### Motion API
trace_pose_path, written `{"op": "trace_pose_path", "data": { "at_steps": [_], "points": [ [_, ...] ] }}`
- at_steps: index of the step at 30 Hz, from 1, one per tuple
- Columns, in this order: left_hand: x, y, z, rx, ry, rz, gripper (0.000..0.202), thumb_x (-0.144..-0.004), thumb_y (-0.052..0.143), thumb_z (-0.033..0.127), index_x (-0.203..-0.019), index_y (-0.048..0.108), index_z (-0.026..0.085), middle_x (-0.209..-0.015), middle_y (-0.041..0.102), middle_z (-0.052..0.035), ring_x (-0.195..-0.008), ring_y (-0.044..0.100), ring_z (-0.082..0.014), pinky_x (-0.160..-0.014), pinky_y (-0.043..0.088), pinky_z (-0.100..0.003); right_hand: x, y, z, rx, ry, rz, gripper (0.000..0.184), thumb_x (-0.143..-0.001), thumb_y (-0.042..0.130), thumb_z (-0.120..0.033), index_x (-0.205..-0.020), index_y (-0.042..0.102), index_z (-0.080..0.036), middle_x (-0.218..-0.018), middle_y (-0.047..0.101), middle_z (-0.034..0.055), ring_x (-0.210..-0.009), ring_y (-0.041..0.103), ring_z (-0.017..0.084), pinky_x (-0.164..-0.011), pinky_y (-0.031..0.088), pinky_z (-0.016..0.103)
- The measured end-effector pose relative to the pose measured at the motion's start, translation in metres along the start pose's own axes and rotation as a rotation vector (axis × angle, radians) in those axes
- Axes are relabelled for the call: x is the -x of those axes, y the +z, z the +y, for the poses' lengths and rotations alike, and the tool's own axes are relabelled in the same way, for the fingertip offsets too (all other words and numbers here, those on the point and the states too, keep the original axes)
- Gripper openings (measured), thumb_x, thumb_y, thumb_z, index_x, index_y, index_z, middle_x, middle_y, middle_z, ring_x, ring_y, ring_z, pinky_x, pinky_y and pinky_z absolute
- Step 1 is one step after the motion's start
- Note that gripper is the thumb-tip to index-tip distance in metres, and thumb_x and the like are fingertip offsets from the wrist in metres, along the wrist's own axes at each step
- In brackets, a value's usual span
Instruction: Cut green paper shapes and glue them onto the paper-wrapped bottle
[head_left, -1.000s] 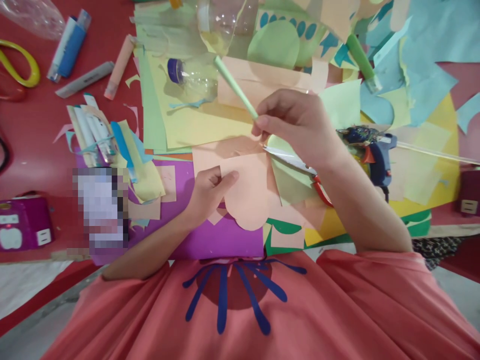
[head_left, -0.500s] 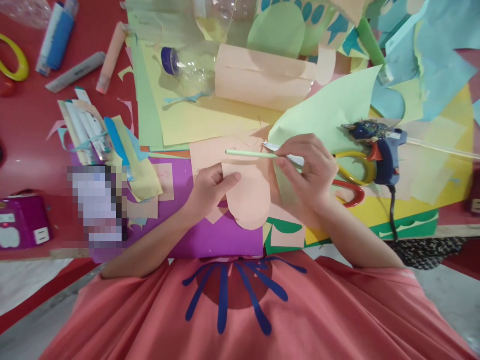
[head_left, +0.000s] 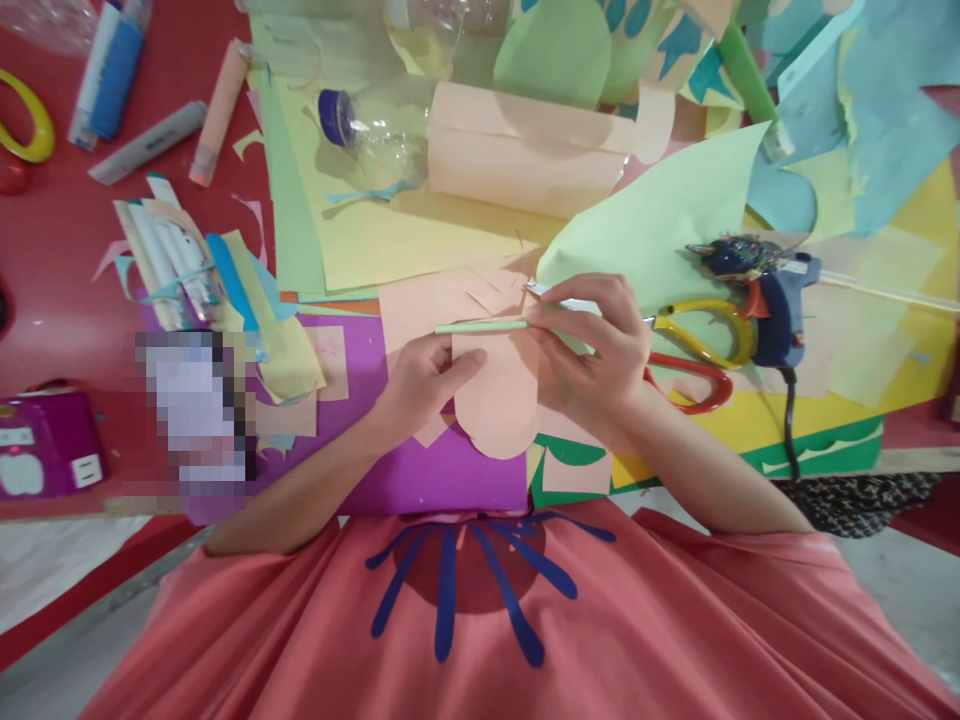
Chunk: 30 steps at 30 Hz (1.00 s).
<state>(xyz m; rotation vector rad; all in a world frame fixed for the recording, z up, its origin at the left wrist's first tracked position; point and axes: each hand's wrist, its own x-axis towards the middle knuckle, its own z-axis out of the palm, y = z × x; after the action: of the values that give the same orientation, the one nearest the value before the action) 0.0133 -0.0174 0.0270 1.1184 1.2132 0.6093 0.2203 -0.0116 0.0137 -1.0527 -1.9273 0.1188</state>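
Between the thumb and fingers of my left hand [head_left: 431,378] is a peach paper piece [head_left: 496,405] with a rounded lower end. My right hand [head_left: 596,335] pinches a thin light-green stick [head_left: 480,326] by its right end. The stick lies level along the straight top edge of the peach piece; whether the two touch I cannot tell. Scissors [head_left: 705,335] with one yellow and one red handle lie just right of my right hand, their blades partly hidden behind it. Under my hands are peach offcuts and a purple sheet [head_left: 435,485].
A clear bottle [head_left: 390,135] with a purple cap, wrapped in peach paper, lies beyond my hands. To the right is a blue glue gun [head_left: 780,310] with a cable. Markers [head_left: 172,250], a phone [head_left: 196,410] and a purple box [head_left: 49,445] lie left.
My right hand has moved left and slightly down, bringing the green stick to the top edge of the peach paper piece. My left hand has barely moved.
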Motion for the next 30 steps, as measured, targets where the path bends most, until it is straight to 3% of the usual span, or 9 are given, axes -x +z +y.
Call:
{"op": "trace_pose_path", "data": {
  "at_steps": [10, 15, 19, 23, 26, 30],
  "points": [
    [0.000, 0.002, 0.001, 0.044, -0.014, 0.006, 0.031, -0.076, 0.073, 0.042, -0.064, 0.058, 0.018, -0.049, 0.050, 0.0028, -0.048, 0.051, -0.0119, -0.042, 0.035, -0.022, -0.001, 0.001, 0.003, -0.030, -0.021, 0.010, 0.013, -0.090, 0.065, -0.013, -0.095, 0.066, -0.026, -0.093, 0.070, 0.0026, -0.086, 0.070, 0.020, -0.072, 0.056, 0.038],
    [0.000, 0.002, 0.005, 0.079, -0.051, -0.016, 0.029, -0.074, 0.071, 0.043, -0.067, 0.062, 0.016, -0.057, 0.057, 0.0007, -0.052, 0.052, -0.0117, -0.046, 0.040, -0.023, 0.000, 0.001, 0.003, -0.137, 0.028, 0.009, 0.021, -0.088, 0.066, -0.012, -0.103, 0.064, -0.027, -0.092, 0.071, 0.0017, -0.086, 0.070, 0.019, -0.074, 0.057, 0.037],
    [0.001, 0.002, 0.005, 0.060, -0.051, -0.017, 0.028, -0.074, 0.070, 0.041, -0.067, 0.062, 0.016, -0.056, 0.055, 0.0015, -0.051, 0.049, -0.0101, -0.047, 0.038, -0.021, 0.003, 0.000, -0.002, -0.331, 0.256, -0.062, 0.026, -0.089, 0.066, -0.019, -0.113, 0.060, -0.026, -0.098, 0.070, 0.0020, -0.089, 0.069, 0.017, -0.078, 0.059, 0.036],
    [0.002, 0.001, 0.007, 0.072, -0.017, -0.078, 0.028, -0.076, 0.070, 0.040, -0.089, 0.071, 0.015, -0.063, 0.058, 0.0019, -0.055, 0.048, -0.0096, -0.048, 0.039, -0.019, 0.006, 0.003, -0.007, -0.591, 0.526, -0.131, 0.031, -0.090, 0.069, -0.035, -0.117, 0.057, -0.027, -0.097, 0.068, 0.0011, -0.090, 0.067, 0.016, -0.077, 0.059, 0.033],
    [0.002, 0.001, 0.008, 0.028, 0.003, -0.079, 0.037, -0.078, 0.068, 0.040, -0.104, 0.073, 0.014, -0.065, 0.058, 0.0021, -0.055, 0.047, -0.0094, -0.047, 0.038, -0.019, 0.006, 0.005, -0.010, -0.667, 0.626, -0.128, 0.031, -0.089, 0.069, -0.042, -0.113, 0.057, -0.026, -0.091, 0.067, 0.0007, -0.086, 0.066, 0.016, -0.076, 0.058, 0.032],
    [0.002, 0.001, 0.009, -0.033, 0.035, -0.072, 0.039, -0.080, 0.066, 0.040, -0.108, 0.073, 0.013, -0.064, 0.057, 0.0024, -0.054, 0.045, -0.0087, -0.047, 0.037, -0.019, 0.005, 0.007, -0.010, -0.700, 0.659, -0.131, 0.031, -0.088, 0.070, -0.045, -0.110, 0.058, -0.025, -0.088, 0.065, -0.0001, -0.082, 0.065, 0.015, -0.074, 0.058, 0.031]
  ]
}}
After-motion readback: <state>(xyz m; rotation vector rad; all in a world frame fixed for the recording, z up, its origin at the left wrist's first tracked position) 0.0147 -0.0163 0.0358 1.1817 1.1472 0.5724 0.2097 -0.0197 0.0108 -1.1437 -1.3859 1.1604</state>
